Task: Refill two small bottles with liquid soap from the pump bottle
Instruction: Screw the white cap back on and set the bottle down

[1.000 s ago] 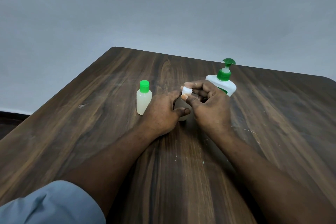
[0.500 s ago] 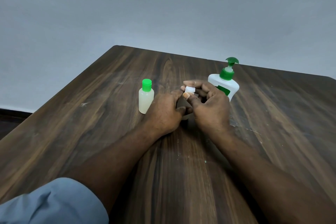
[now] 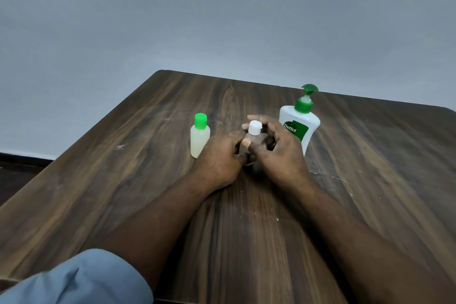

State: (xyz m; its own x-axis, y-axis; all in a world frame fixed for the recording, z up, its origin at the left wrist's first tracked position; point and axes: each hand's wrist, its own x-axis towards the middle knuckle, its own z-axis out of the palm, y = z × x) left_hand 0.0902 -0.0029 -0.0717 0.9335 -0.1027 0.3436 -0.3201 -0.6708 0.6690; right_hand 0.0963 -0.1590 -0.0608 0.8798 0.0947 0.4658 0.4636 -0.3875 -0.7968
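Note:
A small clear bottle (image 3: 256,140) with a white cap (image 3: 255,127) stands on the wooden table (image 3: 123,180) between my hands. My left hand (image 3: 222,155) grips the bottle's body from the left. My right hand (image 3: 278,150) curls round the bottle's right side, its fingers arched behind the white cap and its thumb against the bottle's front. A second small bottle (image 3: 199,136), with a green cap and pale liquid inside, stands upright just left of my left hand. The white pump bottle (image 3: 299,126), with a green pump head and green label, stands right behind my right hand.
The table's far edge runs close behind the pump bottle, and its left edge slants down to the left. A grey wall lies beyond. Small crumbs speckle the wood near my right wrist.
My right fingers have loosened off the white cap, which now shows in full on top of the bottle. The thumb has slid down to the bottle's front. The left hand keeps its grip.

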